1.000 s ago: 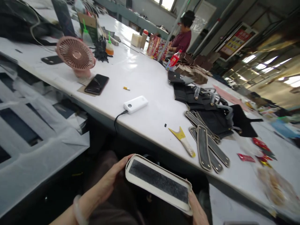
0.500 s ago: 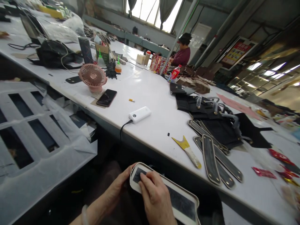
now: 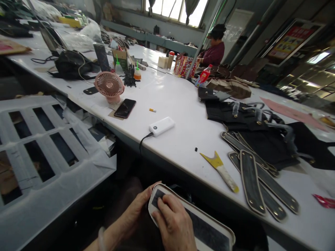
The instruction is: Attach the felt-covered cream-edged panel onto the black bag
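Observation:
Over my lap, below the table edge, I hold a long rounded panel (image 3: 209, 232) with a cream border and a dark centre. My left hand (image 3: 136, 209) grips its left end from underneath, fingers curled round the edge. My right hand (image 3: 174, 223) lies on top of the panel near that same end, fingers bent and pressing on the dark surface. On the white table (image 3: 178, 104) above lie several dark strap pieces with metal studs (image 3: 251, 181) and a yellow-tipped scraper (image 3: 221, 170).
A white power bank (image 3: 162, 126) with a cable, a black phone (image 3: 125, 108) and a pink fan (image 3: 109, 85) sit on the table's left part. Black bag parts (image 3: 248, 122) pile at the right. Another person (image 3: 214, 48) sits at the far end. A slatted pallet (image 3: 34, 139) stands left.
My right hand moved from the panel's right end onto its left top, where it now presses. The view has lifted and shifted slightly right.

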`<state>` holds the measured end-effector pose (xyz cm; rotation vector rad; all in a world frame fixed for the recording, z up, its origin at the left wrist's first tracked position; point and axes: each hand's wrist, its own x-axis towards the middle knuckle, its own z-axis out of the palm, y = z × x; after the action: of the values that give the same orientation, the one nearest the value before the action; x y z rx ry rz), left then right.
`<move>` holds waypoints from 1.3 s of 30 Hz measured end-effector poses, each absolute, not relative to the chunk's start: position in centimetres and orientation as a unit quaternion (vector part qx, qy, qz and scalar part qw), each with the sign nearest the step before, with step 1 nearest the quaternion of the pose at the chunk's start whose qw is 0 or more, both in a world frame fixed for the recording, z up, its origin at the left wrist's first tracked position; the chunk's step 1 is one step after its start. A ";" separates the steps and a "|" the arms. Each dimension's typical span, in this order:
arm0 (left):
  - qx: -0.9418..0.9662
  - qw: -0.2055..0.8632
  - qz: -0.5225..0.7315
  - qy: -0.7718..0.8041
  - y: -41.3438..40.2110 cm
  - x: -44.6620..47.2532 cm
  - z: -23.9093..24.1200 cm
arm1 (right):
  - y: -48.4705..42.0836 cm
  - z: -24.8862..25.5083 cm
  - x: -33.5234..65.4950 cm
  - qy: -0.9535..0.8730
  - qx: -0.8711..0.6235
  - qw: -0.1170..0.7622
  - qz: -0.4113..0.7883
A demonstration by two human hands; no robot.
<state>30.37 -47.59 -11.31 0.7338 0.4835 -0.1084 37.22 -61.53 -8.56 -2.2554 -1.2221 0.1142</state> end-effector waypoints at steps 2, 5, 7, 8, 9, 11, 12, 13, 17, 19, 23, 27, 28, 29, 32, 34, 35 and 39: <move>0.363 0.900 -0.051 0.235 -47.6 30.4 -11.4 | -61.6 -8.8 37.1 -0.463 -0.839 0.284 0.034; 0.378 0.892 -0.036 0.245 -47.9 30.5 -11.6 | -61.6 -9.1 36.6 -0.446 -0.845 0.294 0.026; 0.383 0.889 -0.028 0.251 -48.0 30.5 -11.7 | -61.5 -9.3 36.2 -0.424 -0.853 0.304 0.022; 0.388 0.886 -0.024 0.253 -47.9 30.5 -11.7 | -61.5 -9.4 36.0 -0.415 -0.855 0.309 0.019; 0.397 0.882 -0.020 0.255 -47.9 30.5 -11.7 | -61.5 -9.5 35.8 -0.412 -0.855 0.314 0.015; 0.423 0.869 -0.021 0.258 -47.6 30.5 -11.7 | -61.4 -9.7 35.5 -0.408 -0.855 0.319 0.002; 0.437 0.862 -0.026 0.257 -47.4 30.5 -11.7 | -61.4 -9.8 35.4 -0.407 -0.856 0.320 -0.005; 0.451 0.854 -0.034 0.256 -47.2 30.4 -11.7 | -61.4 -9.9 35.4 -0.408 -0.856 0.318 -0.012; 0.507 0.821 -0.063 0.256 -46.1 30.4 -11.4 | -61.4 -10.2 35.2 -0.412 -0.858 0.306 -0.034; 0.537 0.802 -0.073 0.251 -45.7 30.5 -11.1 | -61.4 -10.1 35.1 -0.409 -0.856 0.312 -0.042; 0.575 0.776 -0.099 0.240 -45.3 30.8 -10.3 | -61.2 -10.0 35.0 -0.395 -0.855 0.332 -0.047; 0.594 0.761 -0.101 0.242 -45.4 30.8 -10.3 | -61.1 -9.9 34.9 -0.380 -0.854 0.354 -0.027; 0.598 0.758 -0.095 0.242 -45.5 30.7 -10.5 | -61.1 -9.8 34.9 -0.376 -0.854 0.358 -0.021; 0.601 0.757 -0.089 0.241 -45.6 30.7 -10.6 | -61.1 -9.7 35.0 -0.372 -0.855 0.361 -0.017; 0.596 0.763 -0.065 0.243 -46.1 30.5 -11.2 | -60.9 -8.9 35.0 -0.360 -0.855 0.374 -0.009; 0.588 0.768 -0.043 0.249 -46.5 30.3 -11.5 | -60.8 -8.2 35.0 -0.350 -0.853 0.386 -0.002; 0.585 0.770 -0.032 0.252 -46.7 30.3 -11.6 | -60.7 -7.8 34.9 -0.344 -0.853 0.392 0.002; 0.555 0.792 -0.020 0.255 -47.0 30.2 -11.5 | -61.1 -6.5 34.6 -0.331 -0.844 0.421 0.024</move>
<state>30.17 -47.04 -11.54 1.1935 0.5476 -0.0433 34.64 -61.13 -6.55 -2.1150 -0.8295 0.0604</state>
